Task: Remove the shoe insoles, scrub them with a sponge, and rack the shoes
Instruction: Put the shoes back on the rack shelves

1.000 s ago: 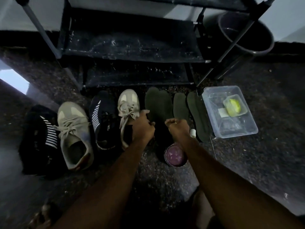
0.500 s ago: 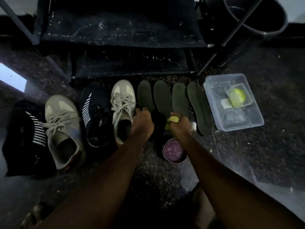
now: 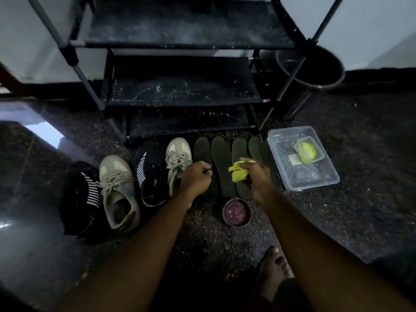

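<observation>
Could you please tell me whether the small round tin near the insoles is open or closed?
Open: the round tin has no lid on, and purple contents show inside its rim.

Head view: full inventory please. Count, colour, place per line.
shoe rack: 1, black shelves with grey poles, top centre
bucket: 1, dark grey, right of the rack
insoles: 4, dark green, rowed on floor before the rack
grey sneakers: 2, floor, left of insoles
black shoes: 2, white stripes, alternating with the sneakers
round tin: 1, purple inside, by the insoles' heel ends
clear box: 1, right of insoles, holds a small tub with yellow-green contents
sponge: 1, yellow-green, in right grip
foot: 1, bare, bottom right
left grip: 1, at leftmost insole; hold unclear
right grip: 1, over right-hand insoles, holds the sponge
</observation>
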